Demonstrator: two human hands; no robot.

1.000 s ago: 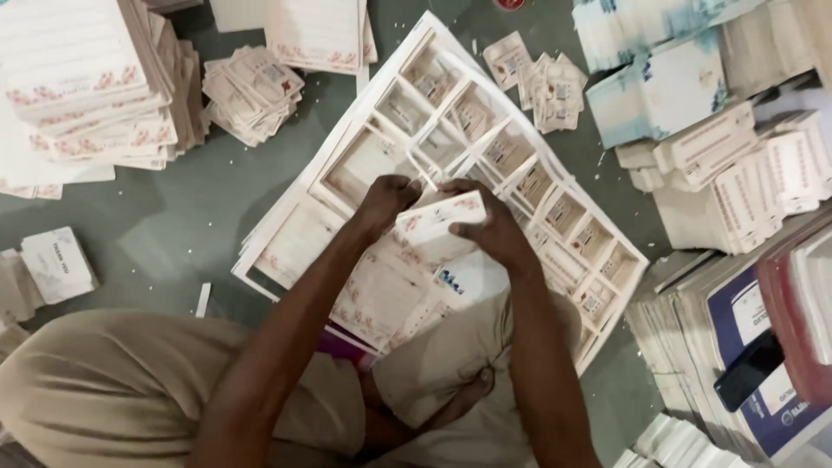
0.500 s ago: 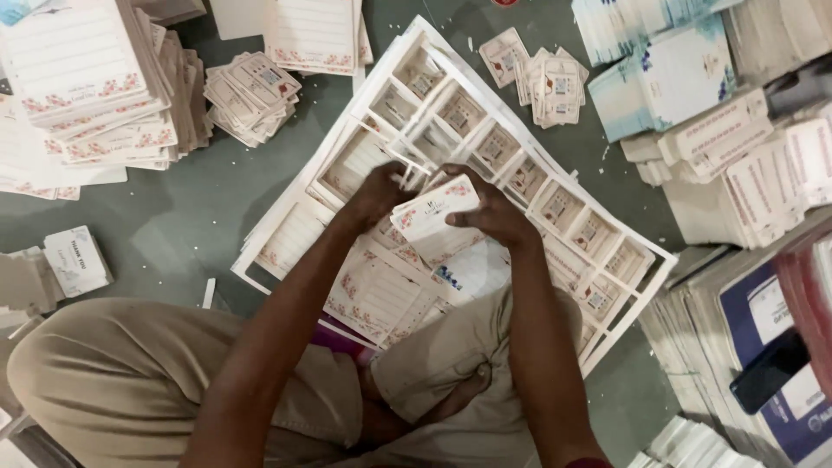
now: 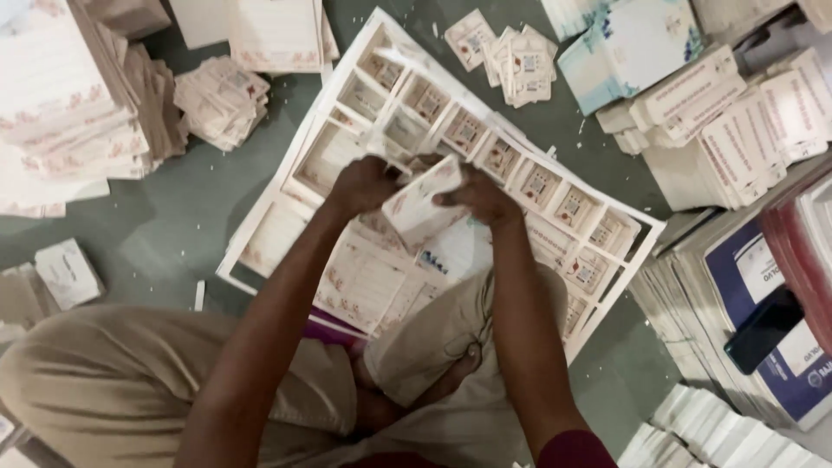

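A large white die-cut card sheet [image 3: 286,186] lies on the grey floor in front of me, with rows of printed cutouts and empty windows. Over its middle, my left hand [image 3: 362,184] and my right hand [image 3: 481,195] both grip a small stack of punched-out printed cards [image 3: 422,211], tilted between them. My forearms reach out from my crossed legs at the bottom of the view.
Stacks of printed sheets [image 3: 69,113] and a loose heap of cut cards [image 3: 221,100] lie at the left. More cards [image 3: 511,56] lie beyond the sheet. Boxes and card bundles [image 3: 737,130] crowd the right, with a dark phone [image 3: 767,329] on a blue-and-white stack.
Both hands have stayed together over the sheet, turning the card stack so it tilts more. The view has shifted slightly.
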